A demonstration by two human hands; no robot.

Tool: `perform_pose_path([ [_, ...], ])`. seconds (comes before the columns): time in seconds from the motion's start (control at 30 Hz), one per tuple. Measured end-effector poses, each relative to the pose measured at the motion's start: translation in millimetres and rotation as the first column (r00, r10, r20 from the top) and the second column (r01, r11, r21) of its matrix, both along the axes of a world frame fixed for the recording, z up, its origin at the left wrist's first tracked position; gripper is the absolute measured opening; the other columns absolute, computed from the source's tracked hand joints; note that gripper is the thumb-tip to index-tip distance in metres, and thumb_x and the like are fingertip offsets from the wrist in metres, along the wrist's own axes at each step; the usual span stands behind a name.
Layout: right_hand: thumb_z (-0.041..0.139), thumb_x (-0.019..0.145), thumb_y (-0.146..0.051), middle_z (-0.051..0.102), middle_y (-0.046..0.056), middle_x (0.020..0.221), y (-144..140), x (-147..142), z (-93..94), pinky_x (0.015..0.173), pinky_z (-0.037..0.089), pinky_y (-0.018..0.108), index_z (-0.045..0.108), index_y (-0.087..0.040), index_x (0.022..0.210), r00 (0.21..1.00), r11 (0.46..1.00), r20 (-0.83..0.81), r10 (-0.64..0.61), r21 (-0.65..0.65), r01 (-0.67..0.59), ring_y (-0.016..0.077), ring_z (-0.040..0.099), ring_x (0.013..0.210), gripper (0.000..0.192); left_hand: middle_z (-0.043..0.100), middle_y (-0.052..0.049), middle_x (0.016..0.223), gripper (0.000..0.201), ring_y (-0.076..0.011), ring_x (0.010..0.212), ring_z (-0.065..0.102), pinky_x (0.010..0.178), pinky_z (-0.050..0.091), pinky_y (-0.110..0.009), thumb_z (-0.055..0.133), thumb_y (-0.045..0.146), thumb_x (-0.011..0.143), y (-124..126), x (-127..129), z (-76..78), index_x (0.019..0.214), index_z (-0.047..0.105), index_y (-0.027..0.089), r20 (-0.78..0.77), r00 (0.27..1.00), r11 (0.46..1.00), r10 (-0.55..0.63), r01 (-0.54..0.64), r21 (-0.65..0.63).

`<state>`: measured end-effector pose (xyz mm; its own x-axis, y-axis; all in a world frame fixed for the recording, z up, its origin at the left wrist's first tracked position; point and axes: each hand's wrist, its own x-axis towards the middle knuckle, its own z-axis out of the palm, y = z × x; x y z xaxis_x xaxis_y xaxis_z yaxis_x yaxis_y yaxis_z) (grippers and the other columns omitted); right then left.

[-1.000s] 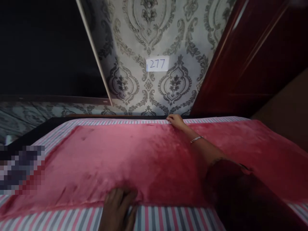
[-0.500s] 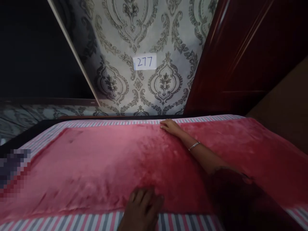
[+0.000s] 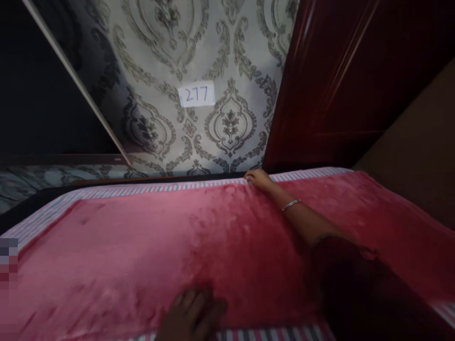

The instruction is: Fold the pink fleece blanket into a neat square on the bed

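A pink-red plush blanket (image 3: 121,237) lies spread over a striped sheet (image 3: 117,191), whose pink, grey and white stripes show along the far, left and near sides. My right hand (image 3: 259,180), with a silver bangle on the wrist, reaches across to the far side. Its fingers curl down onto the striped edge there; their tips are partly hidden. Close to me, my left hand (image 3: 194,312) rests on the near part of the blanket. Its fingers are stretched out, dim and slightly blurred, and they hold nothing.
Behind the bed stands a patterned wall (image 3: 231,123) with a paper label (image 3: 196,94) reading 277. A dark screen-like panel (image 3: 46,104) fills the upper left. At the right is a glossy dark red wooden panel (image 3: 330,94). A dark edge (image 3: 170,179) runs behind the sheet.
My right hand has moved slightly farther out onto the striped edge, its fingers more curled. The left hand still lies on the near blanket. The view has shifted to the right.
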<state>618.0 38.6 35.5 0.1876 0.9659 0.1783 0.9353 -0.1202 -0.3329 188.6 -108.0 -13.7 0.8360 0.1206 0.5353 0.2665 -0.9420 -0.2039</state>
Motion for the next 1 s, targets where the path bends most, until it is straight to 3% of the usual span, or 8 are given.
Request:
perform_pose_path([
  [0.13, 0.053, 0.093, -0.016, 0.072, 0.009, 0.121, -53, 50, -2.9, 0.095, 0.044, 0.031, 0.073, -0.016, 0.114, 0.996, 0.994, -0.011, -0.091, -0.065, 0.090, 0.0238, 0.063, 0.112, 0.028, 0.071, -0.008, 0.114, 0.038, -0.0221, 0.105, 0.062, 0.093, 0.050, -0.037, 0.042, 0.017, 0.095, -7, 20, 36.5, 0.127, 0.062, 0.019, -0.047, 0.998, 0.983, -0.050, 0.040, -0.178],
  [0.27, 0.057, 0.095, -0.023, 0.072, 0.013, 0.120, -86, 75, -12.4, 0.095, 0.043, 0.033, 0.071, -0.013, 0.117, 0.997, 0.993, 0.037, -0.062, -0.095, 0.065, 0.0241, 0.063, 0.108, 0.028, 0.069, -0.011, 0.111, 0.040, -0.0226, 0.100, 0.060, 0.088, 0.052, -0.039, 0.043, 0.010, 0.092, -17, 46, 47.4, 0.127, 0.062, 0.015, -0.048, 0.995, 0.926, -0.089, 0.065, -0.371],
  [0.4, 0.056, 0.096, -0.027, 0.067, 0.016, 0.128, -90, 75, -15.1, 0.097, 0.041, 0.033, 0.064, -0.009, 0.128, 0.998, 0.996, 0.052, -0.034, -0.077, 0.038, 0.0236, 0.060, 0.112, 0.037, 0.069, -0.012, 0.115, 0.039, -0.0222, 0.103, 0.062, 0.088, 0.053, -0.039, 0.042, 0.010, 0.095, -25, 67, 48.8, 0.129, 0.061, 0.014, -0.080, 0.992, 0.893, -0.098, 0.052, -0.447],
  [0.5, 0.058, 0.095, -0.029, 0.067, 0.015, 0.127, -80, 66, -14.3, 0.096, 0.041, 0.033, 0.062, -0.011, 0.132, 0.998, 0.999, 0.057, -0.031, -0.042, 0.034, 0.0244, 0.060, 0.112, 0.042, 0.061, -0.011, 0.139, 0.045, -0.0249, 0.129, 0.054, 0.105, 0.046, -0.047, 0.044, 0.018, 0.097, -30, 86, 53.9, 0.142, 0.051, 0.019, -0.160, 0.970, 0.890, -0.183, 0.094, -0.445],
  [0.6, 0.059, 0.093, -0.030, 0.071, 0.010, 0.114, -66, 55, -12.3, 0.088, 0.042, 0.029, 0.070, -0.015, 0.121, 0.999, 0.999, 0.039, -0.034, -0.035, 0.035, 0.0233, 0.061, 0.104, 0.034, 0.046, -0.009, 0.154, 0.058, -0.0264, 0.145, 0.038, 0.116, 0.035, -0.052, 0.053, 0.035, 0.096, -33, 105, 58.3, 0.151, 0.039, 0.024, -0.241, 0.933, 0.878, -0.266, 0.131, -0.460],
  [0.73, 0.059, 0.091, -0.026, 0.071, 0.008, 0.101, -50, 49, -14.0, 0.078, 0.041, 0.026, 0.074, -0.016, 0.097, 0.998, 0.999, 0.038, -0.040, -0.011, 0.040, 0.0205, 0.061, 0.094, 0.019, 0.043, -0.007, 0.157, 0.071, -0.0279, 0.147, 0.035, 0.116, 0.035, -0.054, 0.061, 0.050, 0.090, -32, 119, 42.7, 0.153, 0.036, 0.027, -0.312, 0.896, 0.905, -0.317, 0.187, -0.382],
  [0.9, 0.058, 0.090, -0.021, 0.071, 0.008, 0.102, -36, 48, -24.2, 0.079, 0.042, 0.026, 0.072, -0.018, 0.097, 0.998, 0.997, 0.009, -0.057, 0.046, 0.056, 0.0203, 0.062, 0.095, 0.016, 0.037, -0.006, 0.160, 0.068, -0.0295, 0.146, 0.036, 0.112, 0.039, -0.053, 0.065, 0.047, 0.089, -22, 121, -2.7, 0.150, 0.040, 0.030, -0.303, 0.904, 0.954, -0.301, 0.287, -0.091],
  [1.0, 0.063, 0.088, -0.021, 0.073, 0.004, 0.103, -39, 58, -22.3, 0.081, 0.044, 0.024, 0.073, -0.022, 0.100, 0.998, 0.996, -0.022, -0.061, 0.058, 0.062, 0.0179, 0.063, 0.096, 0.016, 0.042, -0.004, 0.158, 0.059, -0.0286, 0.142, 0.042, 0.108, 0.044, -0.049, 0.065, 0.043, 0.090, -14, 120, -15.3, 0.146, 0.046, 0.036, -0.263, 0.917, 0.951, -0.300, 0.309, -0.007],
])
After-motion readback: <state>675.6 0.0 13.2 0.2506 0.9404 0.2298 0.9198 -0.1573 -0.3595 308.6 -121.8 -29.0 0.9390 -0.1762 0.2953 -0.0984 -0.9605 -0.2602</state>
